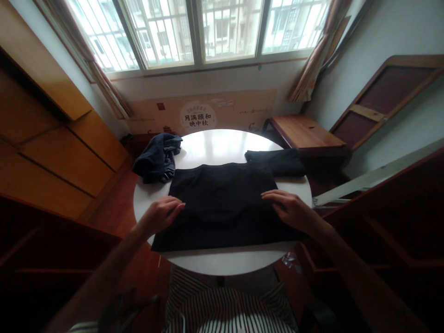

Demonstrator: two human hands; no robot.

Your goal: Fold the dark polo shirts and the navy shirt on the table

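Note:
A black garment point(222, 199), probably a skirt or folded trousers, lies spread flat across the round white table point(222, 262). My left hand point(163, 213) is at its left edge, fingers loosely bent and thumb tip near the fingertips. No fabric is visibly bunched in it. On the right side of the cloth, my right hand point(287, 208) has its fingers stretched inward, thumb a little apart. Both hands touch or hover just over the fabric; which one I cannot tell. Behind it on the right is a folded black garment point(286, 162). A crumpled dark blue garment point(156, 159) sits at back left.
Beyond the table, a printed cardboard panel point(166, 113) leans under the barred window point(229, 32). A wooden side table point(308, 131) stands at back right. Wooden cabinets point(72, 152) line the left, and dark furniture point(388, 240) flanks the right.

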